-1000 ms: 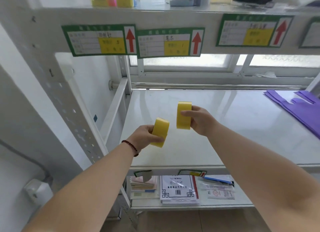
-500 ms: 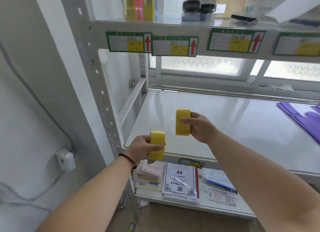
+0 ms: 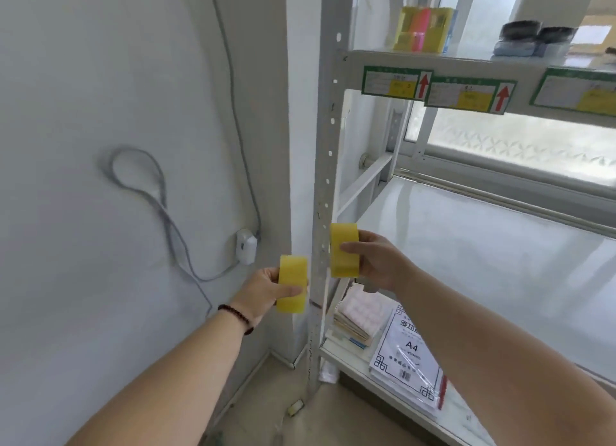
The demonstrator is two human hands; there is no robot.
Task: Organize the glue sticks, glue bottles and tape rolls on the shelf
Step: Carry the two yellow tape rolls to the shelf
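Each of my hands holds a yellow tape roll on edge. My left hand (image 3: 263, 290) grips one roll (image 3: 292, 283) in front of the white wall, left of the shelf's upright post (image 3: 325, 179). My right hand (image 3: 376, 262) grips the other roll (image 3: 344, 249) just right of that post, at the front left corner of the white middle shelf board (image 3: 483, 245). The two rolls are apart, with the post between them.
The upper shelf holds a yellow and pink pack (image 3: 423, 29) and dark rolls (image 3: 533, 37), above green labels (image 3: 395, 82) with red arrows. The lower shelf carries a packet of A4 paper (image 3: 408, 355) and notebooks (image 3: 356, 319). A grey cable and plug (image 3: 246, 245) hang on the left wall.
My view has swung left, off the shelf and toward the wall. Both hands, still gripping their rolls, now sit at the shelf's left post instead of over the middle shelf board.
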